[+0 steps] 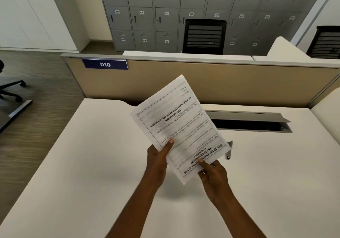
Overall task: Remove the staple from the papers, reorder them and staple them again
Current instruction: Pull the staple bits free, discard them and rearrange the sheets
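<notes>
Checker: Hands first, how do yours sit?
Spotter: Your left hand (158,161) pinches the papers (176,125) at their left edge, thumb on top; your right hand (213,175) pinches the near corner likewise.
Checker: And the papers?
Spotter: You hold them tilted above the bench (92,164). A small metal tool (229,150) lies just beside, partly hidden. The flap of the cable well (248,124) is raised; its inside is too dark to tell.
</notes>
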`<control>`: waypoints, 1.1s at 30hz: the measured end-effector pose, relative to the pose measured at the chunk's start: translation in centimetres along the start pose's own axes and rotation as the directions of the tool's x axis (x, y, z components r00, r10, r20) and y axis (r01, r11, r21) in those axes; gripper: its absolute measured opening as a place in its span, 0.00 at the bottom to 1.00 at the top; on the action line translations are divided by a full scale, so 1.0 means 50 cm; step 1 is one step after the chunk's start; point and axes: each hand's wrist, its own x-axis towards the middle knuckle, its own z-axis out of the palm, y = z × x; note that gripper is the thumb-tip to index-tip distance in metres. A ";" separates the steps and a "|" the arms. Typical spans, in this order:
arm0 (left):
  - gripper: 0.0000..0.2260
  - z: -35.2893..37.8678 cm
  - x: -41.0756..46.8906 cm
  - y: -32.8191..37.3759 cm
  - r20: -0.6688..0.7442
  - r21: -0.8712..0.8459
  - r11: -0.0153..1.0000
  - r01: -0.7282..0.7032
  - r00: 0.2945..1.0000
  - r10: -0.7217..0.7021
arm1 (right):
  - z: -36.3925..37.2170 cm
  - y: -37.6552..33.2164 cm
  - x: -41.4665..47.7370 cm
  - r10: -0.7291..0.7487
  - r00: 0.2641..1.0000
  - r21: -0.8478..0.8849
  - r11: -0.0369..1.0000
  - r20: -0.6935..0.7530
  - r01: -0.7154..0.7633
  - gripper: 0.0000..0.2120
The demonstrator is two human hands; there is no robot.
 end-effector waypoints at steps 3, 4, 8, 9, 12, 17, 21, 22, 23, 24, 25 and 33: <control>0.11 -0.029 0.008 0.021 0.021 0.184 0.983 -0.018 1.000 0.014 | -0.024 -0.035 0.024 -0.042 0.997 -0.025 0.999 -0.067 0.041 0.16; 0.11 -0.037 0.010 0.028 0.026 0.231 0.973 -0.018 1.000 0.012 | -0.031 -0.055 0.032 -0.064 0.995 -0.048 0.997 -0.073 0.061 0.16; 0.09 -0.059 0.018 0.047 0.081 0.392 0.919 -0.053 0.996 0.023 | -0.031 -0.127 0.050 -0.142 0.987 -0.322 0.934 0.071 0.157 0.24; 0.08 -0.062 0.020 0.049 0.090 0.417 0.907 -0.063 0.996 0.027 | -0.024 -0.138 0.050 -0.138 0.982 -0.402 0.898 0.129 0.179 0.26; 0.08 -0.063 0.026 0.046 0.086 0.464 0.882 -0.078 0.995 0.042 | -0.004 -0.154 0.050 -0.156 0.947 -0.560 0.775 0.280 0.293 0.16; 0.05 -0.063 0.034 0.026 0.019 0.468 0.882 -0.064 0.998 0.062 | 0.013 -0.132 0.036 -0.185 0.936 -0.619 0.708 0.301 0.339 0.18; 0.06 -0.069 0.036 0.016 0.024 0.474 0.879 -0.055 0.998 0.050 | 0.013 -0.105 0.029 -0.138 0.935 -0.606 0.729 0.327 0.319 0.21; 0.06 -0.071 0.037 0.014 0.032 0.478 0.877 -0.057 0.998 0.047 | 0.018 -0.104 0.028 -0.155 0.936 -0.589 0.741 0.316 0.322 0.20; 0.06 -0.072 0.037 0.014 0.043 0.482 0.874 -0.061 0.998 0.046 | 0.024 -0.104 0.028 -0.187 0.935 -0.571 0.751 0.300 0.333 0.19; 0.07 -0.072 0.038 0.013 0.054 0.490 0.869 -0.067 0.997 0.047 | 0.029 -0.104 0.031 -0.226 0.932 -0.557 0.752 0.284 0.352 0.16; 0.06 -0.073 0.040 0.012 0.065 0.503 0.861 -0.074 0.997 0.048 | 0.034 -0.104 0.036 -0.263 0.926 -0.549 0.748 0.270 0.373 0.13; 0.04 -0.084 0.051 -0.021 -0.028 0.555 0.832 -0.013 0.999 0.035 | 0.017 -0.060 0.067 -0.397 0.901 -0.600 0.682 0.176 0.418 0.05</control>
